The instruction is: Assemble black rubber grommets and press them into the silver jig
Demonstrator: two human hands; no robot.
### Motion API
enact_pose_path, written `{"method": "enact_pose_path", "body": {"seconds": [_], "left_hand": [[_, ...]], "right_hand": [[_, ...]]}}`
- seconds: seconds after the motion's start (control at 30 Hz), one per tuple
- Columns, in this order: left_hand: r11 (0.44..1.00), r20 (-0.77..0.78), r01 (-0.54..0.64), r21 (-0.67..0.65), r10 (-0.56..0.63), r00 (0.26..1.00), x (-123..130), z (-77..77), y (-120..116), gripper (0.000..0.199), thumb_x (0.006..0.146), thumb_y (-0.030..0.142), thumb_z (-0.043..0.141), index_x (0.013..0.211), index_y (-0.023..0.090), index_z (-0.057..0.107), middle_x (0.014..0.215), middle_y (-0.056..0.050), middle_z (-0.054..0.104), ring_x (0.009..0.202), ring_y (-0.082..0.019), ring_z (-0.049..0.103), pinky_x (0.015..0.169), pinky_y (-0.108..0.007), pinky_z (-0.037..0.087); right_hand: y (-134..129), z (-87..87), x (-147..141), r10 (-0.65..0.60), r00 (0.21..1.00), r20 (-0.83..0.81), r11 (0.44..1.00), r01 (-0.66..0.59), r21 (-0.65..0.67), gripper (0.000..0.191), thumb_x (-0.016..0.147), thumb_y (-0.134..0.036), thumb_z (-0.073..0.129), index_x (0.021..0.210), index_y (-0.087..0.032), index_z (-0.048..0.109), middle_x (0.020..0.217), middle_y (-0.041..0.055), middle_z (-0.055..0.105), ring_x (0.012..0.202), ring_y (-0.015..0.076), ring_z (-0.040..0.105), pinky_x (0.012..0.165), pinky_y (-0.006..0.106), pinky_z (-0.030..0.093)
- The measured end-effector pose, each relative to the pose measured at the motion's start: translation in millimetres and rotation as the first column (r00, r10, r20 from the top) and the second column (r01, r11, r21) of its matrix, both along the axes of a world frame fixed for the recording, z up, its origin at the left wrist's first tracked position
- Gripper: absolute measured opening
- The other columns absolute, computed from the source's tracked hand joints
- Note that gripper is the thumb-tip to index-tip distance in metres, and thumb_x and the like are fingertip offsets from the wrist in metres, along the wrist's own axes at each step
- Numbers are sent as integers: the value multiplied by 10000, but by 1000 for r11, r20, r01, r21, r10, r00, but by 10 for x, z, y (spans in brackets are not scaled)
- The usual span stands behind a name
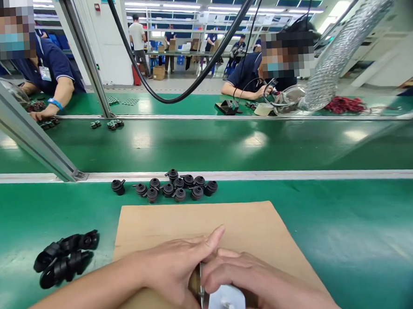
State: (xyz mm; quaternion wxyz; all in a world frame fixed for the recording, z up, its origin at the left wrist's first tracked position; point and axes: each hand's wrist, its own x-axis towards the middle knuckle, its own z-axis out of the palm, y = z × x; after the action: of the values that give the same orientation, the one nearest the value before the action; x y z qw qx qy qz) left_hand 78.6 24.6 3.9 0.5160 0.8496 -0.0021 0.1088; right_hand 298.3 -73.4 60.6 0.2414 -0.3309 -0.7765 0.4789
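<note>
Both hands meet over a brown board (155, 227) on the green bench. Between them, at the bottom of the view, is a pale metal part (226, 305) with flat-cut corners and a small stub in its middle. My left hand (185, 263) lies along its left side, touching a thin metal edge, thumb raised and fingers partly hidden. My right hand (242, 273) is curled round the top and right of the metal part. Behind the board stand several small black round fittings (179, 182). Two rows of stacked black parts (66, 258) lie left of the board.
A metal rail (249, 173) runs behind the black fittings, with an upright post (29, 123) at the left. A black cable (175, 99) hangs ahead. Across the green belt (191, 141), two masked people work with their hands on small parts. A foil duct (347, 48) hangs at the right.
</note>
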Motion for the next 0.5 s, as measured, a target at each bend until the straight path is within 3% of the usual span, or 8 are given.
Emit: {"method": "enact_pose_path", "body": {"seconds": [0.1, 0.2, 0.27, 0.5], "left_hand": [[998, -63, -51, 24, 52, 997, -13, 35, -18, 1723, 541, 551, 1058, 1707, 283, -182, 1736, -223, 352, 1600, -483, 328, 1298, -708, 298], [995, -80, -97, 25, 99, 992, -39, 54, -61, 1648, 605, 558, 1022, 1710, 270, -167, 1565, -183, 609, 1546, -487, 437, 1291, -812, 67], [990, -50, -141, 28, 142, 989, -55, 48, -96, 1616, 623, 539, 1007, 1710, 284, -160, 1464, -138, 699, 1506, -464, 497, 1288, -816, 1], [928, -47, -365, 69, 369, 928, -53, 31, -167, 1526, 673, 448, 972, 1710, 320, -140, 1381, -66, 745, 1402, -424, 560, 1292, -779, 136]], "right_hand": [[-13, -10, -37, -30, 999, 19, 999, 29, 41, 210, 961, -242, 751, 1132, -271, 633, 1131, -3, 753, 1062, 181, 697, 997, 339, 534], [-36, 1, -65, -63, 995, 74, 997, 60, 47, 208, 950, -202, 742, 1102, -278, 623, 1130, -22, 747, 1055, 181, 681, 976, 344, 525], [-47, 3, -62, -81, 990, 112, 996, 78, 33, 230, 938, -165, 734, 1103, -289, 631, 1118, -36, 747, 1032, 178, 677, 950, 339, 521], [-17, -103, 34, -176, 977, 117, 983, 169, 67, 460, 885, -98, 758, 1266, -321, 631, 1169, -18, 759, 1017, 196, 685, 940, 348, 526]]}}
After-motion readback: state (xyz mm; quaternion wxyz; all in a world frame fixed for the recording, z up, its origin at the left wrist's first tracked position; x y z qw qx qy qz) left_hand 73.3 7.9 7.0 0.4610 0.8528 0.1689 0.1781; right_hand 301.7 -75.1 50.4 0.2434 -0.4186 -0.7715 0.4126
